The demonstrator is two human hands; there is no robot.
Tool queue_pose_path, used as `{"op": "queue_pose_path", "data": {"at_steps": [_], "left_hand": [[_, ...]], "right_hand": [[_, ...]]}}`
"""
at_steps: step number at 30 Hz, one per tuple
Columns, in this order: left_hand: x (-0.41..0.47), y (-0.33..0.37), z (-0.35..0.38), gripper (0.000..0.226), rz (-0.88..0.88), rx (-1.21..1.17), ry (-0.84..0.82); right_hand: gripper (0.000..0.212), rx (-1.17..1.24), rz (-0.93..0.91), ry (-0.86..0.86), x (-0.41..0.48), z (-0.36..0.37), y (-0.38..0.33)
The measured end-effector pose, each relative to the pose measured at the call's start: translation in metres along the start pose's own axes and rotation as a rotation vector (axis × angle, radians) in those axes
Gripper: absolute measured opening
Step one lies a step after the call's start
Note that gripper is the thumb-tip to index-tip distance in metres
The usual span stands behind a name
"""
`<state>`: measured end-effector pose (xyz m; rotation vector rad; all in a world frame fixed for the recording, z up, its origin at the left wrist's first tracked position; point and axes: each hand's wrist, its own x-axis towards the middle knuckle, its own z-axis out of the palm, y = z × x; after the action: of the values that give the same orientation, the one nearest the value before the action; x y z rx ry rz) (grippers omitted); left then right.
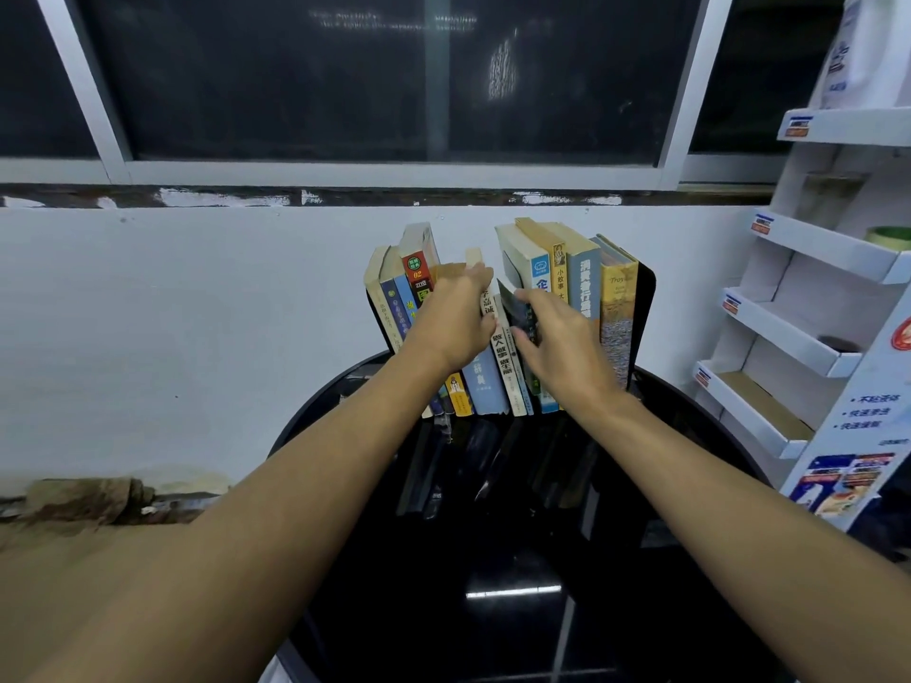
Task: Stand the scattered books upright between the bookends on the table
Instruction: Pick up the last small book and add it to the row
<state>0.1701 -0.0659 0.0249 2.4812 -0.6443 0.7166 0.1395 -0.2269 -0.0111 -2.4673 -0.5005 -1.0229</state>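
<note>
A row of several books [581, 283] stands upright at the far edge of a glossy black round table [493, 559]. A black bookend [643, 317] closes the row's right end; the left bookend is mostly hidden behind the books. My left hand [458, 317] lies flat against the left group of spines, its fingers reaching over the top of a white book [503, 357]. My right hand [562, 347] grips a thin dark book [515, 308] tilted in the gap at the middle of the row.
A white wall and dark window lie right behind the books. A white cardboard display rack [808, 308] with stepped shelves stands at the right, close to the table. The floor shows at the left.
</note>
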Motion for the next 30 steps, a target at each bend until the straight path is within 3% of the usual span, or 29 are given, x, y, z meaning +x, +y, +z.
{"op": "queue_pose_path", "data": {"at_steps": [12, 16, 22, 30], "left_hand": [[-0.001, 0.001, -0.001, 0.028, 0.012, 0.01, 0.01], [-0.002, 0.003, -0.003, 0.039, -0.016, 0.017, -0.009], [-0.003, 0.005, -0.005, 0.036, -0.025, 0.012, -0.015], [-0.003, 0.008, -0.008, 0.031, -0.025, 0.011, -0.02]], "right_hand": [[0.057, -0.062, -0.047, -0.167, -0.004, 0.009, 0.013], [0.06, -0.044, -0.081, -0.269, 0.002, 0.001, 0.021], [0.036, -0.144, -0.167, -0.238, 0.01, -0.015, 0.025], [0.037, -0.319, -0.242, -0.141, 0.013, -0.019, 0.02]]}}
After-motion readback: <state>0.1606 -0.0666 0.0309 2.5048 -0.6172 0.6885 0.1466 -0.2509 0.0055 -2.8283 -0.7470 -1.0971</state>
